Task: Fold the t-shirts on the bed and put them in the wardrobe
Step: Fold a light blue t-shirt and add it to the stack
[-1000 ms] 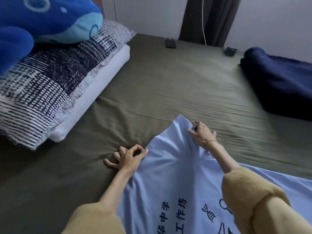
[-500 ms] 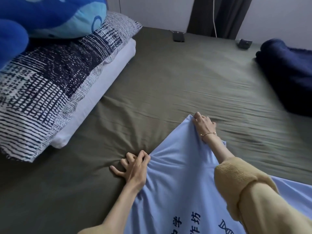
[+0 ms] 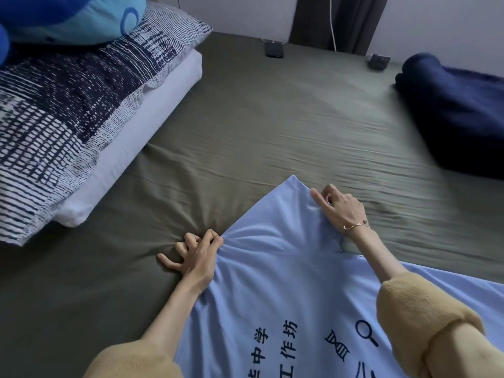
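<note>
Fabric this thin looks limp and light; our left hand [image 3: 197, 253] and right hand [image 3: 341, 207] each pinch the pale blue t-shirt [image 3: 272, 296] at its far edge, spread on the bed [image 3: 272, 118].

The bed [image 3: 272, 110] carries an olive-green sheet, creased near the front. Lying on it: a light blue t-shirt [image 3: 272, 290] at the near edge, a white pillow [image 3: 141, 126] at left under a patterned pillow [image 3: 68, 105], a dark blue blanket [image 3: 458, 110] at right, and two small black devices [image 3: 275, 49] at the far edge.
</note>
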Action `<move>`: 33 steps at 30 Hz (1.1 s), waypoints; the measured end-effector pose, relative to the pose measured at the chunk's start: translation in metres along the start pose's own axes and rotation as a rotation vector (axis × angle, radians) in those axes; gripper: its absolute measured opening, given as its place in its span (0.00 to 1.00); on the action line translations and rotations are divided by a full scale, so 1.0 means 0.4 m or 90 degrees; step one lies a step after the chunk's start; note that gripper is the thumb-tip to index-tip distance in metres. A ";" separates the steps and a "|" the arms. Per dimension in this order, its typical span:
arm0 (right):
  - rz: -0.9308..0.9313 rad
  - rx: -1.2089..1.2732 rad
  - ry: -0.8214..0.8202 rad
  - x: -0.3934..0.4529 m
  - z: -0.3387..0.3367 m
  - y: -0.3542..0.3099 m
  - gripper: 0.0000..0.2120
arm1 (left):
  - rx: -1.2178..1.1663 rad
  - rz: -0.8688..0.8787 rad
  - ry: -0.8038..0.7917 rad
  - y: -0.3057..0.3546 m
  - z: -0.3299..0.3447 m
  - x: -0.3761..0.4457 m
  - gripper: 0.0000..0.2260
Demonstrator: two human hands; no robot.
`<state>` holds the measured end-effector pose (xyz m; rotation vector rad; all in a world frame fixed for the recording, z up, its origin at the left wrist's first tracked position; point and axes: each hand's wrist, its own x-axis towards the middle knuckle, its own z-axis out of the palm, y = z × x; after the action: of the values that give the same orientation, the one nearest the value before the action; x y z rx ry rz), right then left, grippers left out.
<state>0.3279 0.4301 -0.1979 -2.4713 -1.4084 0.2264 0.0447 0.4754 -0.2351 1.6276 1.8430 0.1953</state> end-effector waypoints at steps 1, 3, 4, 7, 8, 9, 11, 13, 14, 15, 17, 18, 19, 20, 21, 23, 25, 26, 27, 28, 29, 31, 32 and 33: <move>-0.008 -0.066 0.000 -0.007 0.008 0.004 0.21 | -0.002 0.003 0.001 -0.004 0.000 0.002 0.14; -0.015 -0.134 0.015 -0.015 0.022 0.019 0.20 | -0.006 0.012 0.004 -0.006 0.003 0.004 0.14; -0.008 -0.135 0.019 -0.012 0.027 0.024 0.21 | -0.008 0.013 0.006 -0.007 0.005 0.004 0.14; 0.041 -0.129 0.017 0.007 0.028 0.025 0.23 | -0.007 0.019 0.015 -0.005 0.008 0.003 0.14; 0.047 -0.136 0.016 0.010 0.031 0.022 0.23 | -0.005 0.020 0.018 -0.006 0.007 0.004 0.14; 0.050 -0.138 0.025 0.008 0.036 0.020 0.22 | -0.002 0.023 0.019 -0.009 0.008 0.004 0.14; 0.082 -0.096 0.068 0.000 0.037 0.025 0.20 | -0.007 0.034 0.020 -0.012 0.008 0.007 0.13; 0.111 -0.035 0.118 -0.024 0.029 0.038 0.18 | -0.011 0.039 0.015 -0.012 0.008 0.007 0.13; 0.109 -0.014 0.134 -0.039 0.025 0.043 0.16 | -0.004 0.041 0.012 -0.011 0.007 0.009 0.13; 0.094 -0.012 0.136 -0.057 0.020 0.043 0.16 | 0.004 0.043 0.009 -0.010 0.005 0.013 0.13; 0.040 -0.044 0.085 -0.119 0.012 0.039 0.20 | 0.013 0.053 0.000 -0.002 -0.005 0.008 0.13; 0.016 -0.076 0.050 -0.153 0.011 0.033 0.23 | 0.005 0.056 -0.009 0.003 -0.013 0.011 0.14; -0.003 -0.124 0.022 -0.194 0.012 0.034 0.24 | -0.011 0.058 -0.020 0.007 -0.024 0.006 0.15; -0.013 -0.160 0.009 -0.232 0.012 0.030 0.26 | -0.039 0.053 -0.035 0.010 -0.041 0.000 0.16; -0.024 -0.182 0.009 -0.288 0.006 0.038 0.27 | -0.068 0.056 -0.045 0.007 -0.051 -0.025 0.17; -0.011 -0.193 -0.024 -0.363 -0.007 0.054 0.31 | -0.071 0.083 -0.048 0.003 -0.067 -0.048 0.19; 0.001 -0.231 -0.104 -0.452 -0.026 0.083 0.34 | 0.005 0.138 -0.012 -0.023 -0.062 -0.111 0.20; 0.005 -0.247 -0.139 -0.482 -0.026 0.100 0.32 | 0.066 0.180 0.041 -0.038 -0.057 -0.135 0.21; 0.017 -0.243 -0.164 -0.517 -0.034 0.119 0.30 | 0.124 0.229 0.109 -0.056 -0.048 -0.171 0.22; 0.032 -0.230 -0.174 -0.567 -0.043 0.149 0.29 | 0.170 0.275 0.159 -0.078 -0.034 -0.222 0.24; 0.048 -0.217 -0.177 -0.607 -0.050 0.180 0.29 | 0.196 0.309 0.166 -0.099 -0.021 -0.269 0.26; 0.088 -0.199 -0.170 -0.690 -0.070 0.248 0.30 | 0.254 0.360 0.111 -0.149 0.020 -0.370 0.29; 0.109 -0.189 -0.168 -0.722 -0.077 0.281 0.30 | 0.275 0.381 0.080 -0.172 0.040 -0.413 0.33; 0.132 -0.175 -0.160 -0.763 -0.087 0.311 0.30 | 0.283 0.402 0.063 -0.196 0.058 -0.460 0.36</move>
<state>0.2831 0.1019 -0.2069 -2.9044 -1.3519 0.4260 -0.0062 0.2810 -0.2248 2.5245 1.4458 0.1411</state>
